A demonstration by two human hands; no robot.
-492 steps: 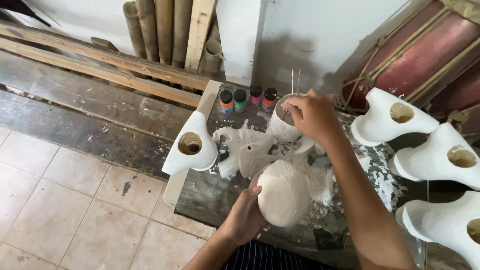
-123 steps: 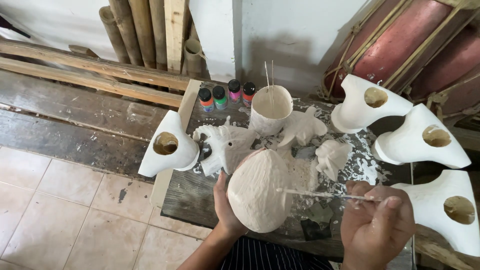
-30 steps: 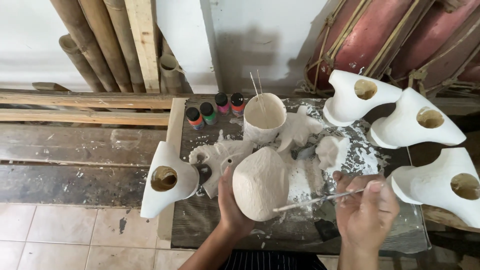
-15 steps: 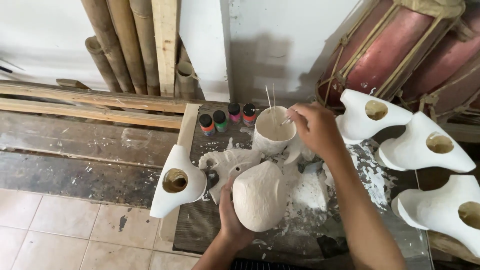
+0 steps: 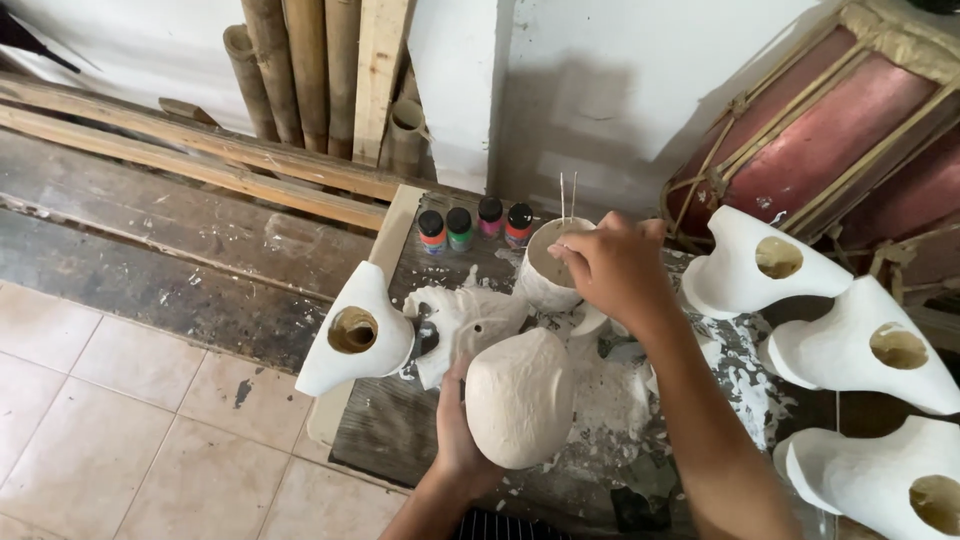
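Since a second ago the right hand (image 5: pixel 612 268) has left the smooth off-white egg-shaped form (image 5: pixel 520 397) for the paint-crusted cup (image 5: pixel 548 268), fingers pinched, while the left hand (image 5: pixel 458 432) grips the form's left edge.

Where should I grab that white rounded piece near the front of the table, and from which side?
Grip the rounded white piece by its lower left edge, coming from the near side, much as the left hand holds it now. Its domed face looks smooth and freshly coated, so fingers probably belong on the rim and underside. The right hand is busy at the white cup.
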